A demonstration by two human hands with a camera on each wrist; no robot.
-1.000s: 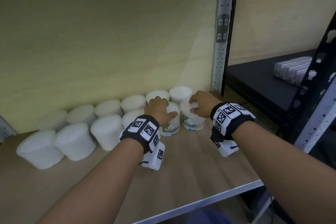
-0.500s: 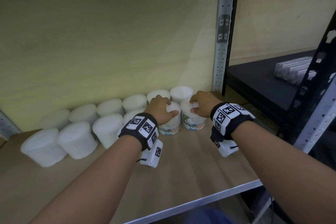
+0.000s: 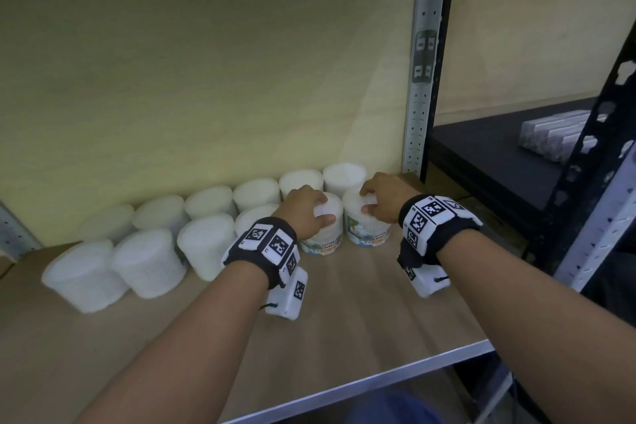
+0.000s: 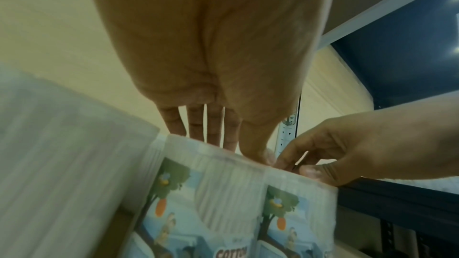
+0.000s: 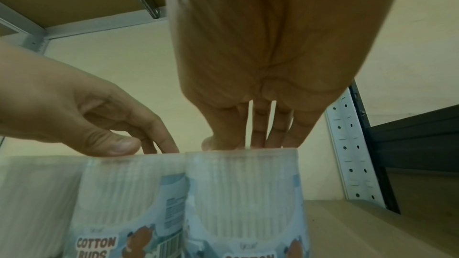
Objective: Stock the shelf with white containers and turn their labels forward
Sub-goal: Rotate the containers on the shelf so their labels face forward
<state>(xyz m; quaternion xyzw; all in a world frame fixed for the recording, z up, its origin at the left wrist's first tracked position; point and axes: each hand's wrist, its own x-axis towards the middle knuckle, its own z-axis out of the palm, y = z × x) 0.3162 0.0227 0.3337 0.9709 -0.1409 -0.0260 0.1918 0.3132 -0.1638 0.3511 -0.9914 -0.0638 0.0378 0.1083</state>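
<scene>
Two white cotton-bud containers stand side by side at the right end of the front row, printed labels facing me. My left hand (image 3: 309, 212) grips the top of the left container (image 3: 325, 237), fingers over the lid and thumb on the near rim. My right hand (image 3: 380, 198) grips the top of the right container (image 3: 366, 231) in the same way. In the left wrist view the left container (image 4: 211, 193) and the right container (image 4: 298, 203) touch. In the right wrist view the left container (image 5: 134, 193) and the right container (image 5: 243, 187) show "COTTON BUDS" labels.
Several more white containers (image 3: 144, 262) stand in two rows to the left on the wooden shelf (image 3: 344, 337), no labels showing. A grey perforated upright (image 3: 418, 86) bounds the shelf at right. Beyond it a black shelf (image 3: 499, 155) holds pale boxes (image 3: 557, 138).
Both hands stay on the two labelled containers. The left thumb has shifted slightly along the near rim; the containers keep their places.
</scene>
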